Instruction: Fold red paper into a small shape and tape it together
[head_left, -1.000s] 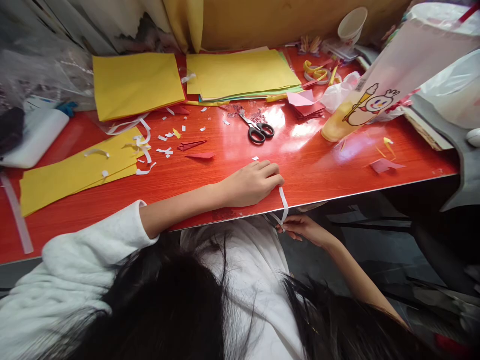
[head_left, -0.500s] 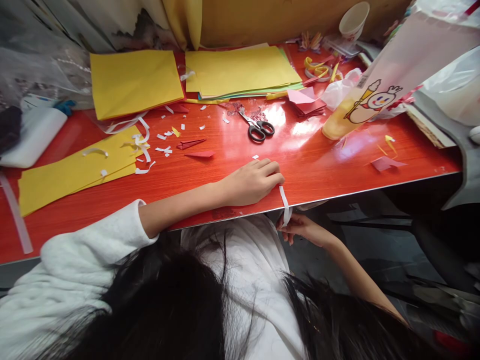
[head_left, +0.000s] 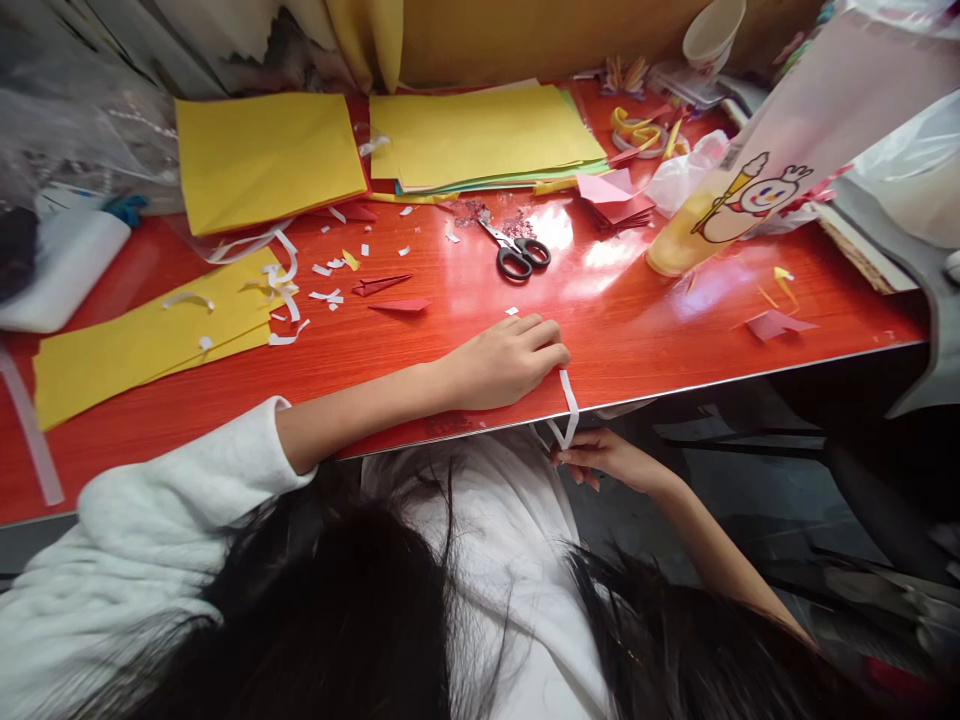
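My left hand [head_left: 506, 362] rests on the red table near its front edge, fingers curled round one end of a narrow white strip [head_left: 571, 405]. The strip hangs over the edge and folds into a V shape. Just below the table edge, my right hand [head_left: 607, 458] pinches the strip at its lower bend. Black-handled scissors [head_left: 523, 255] lie slightly open behind my left hand. Small red folded paper pieces [head_left: 401, 306] and white scraps [head_left: 326, 297] lie to the left of the scissors.
Yellow sheets [head_left: 270, 160] and a second yellow stack [head_left: 487, 135] lie at the back. Yellow strips [head_left: 150, 330] are at the left. A tall cup with a drink [head_left: 720, 215] stands at the right, near pink paper squares [head_left: 615, 200] and a white cup [head_left: 712, 40].
The white strip's hanging part has gone from a narrow twisted loop to a wider, sharper V. My right hand has shifted very slightly; my left hand stays in place.
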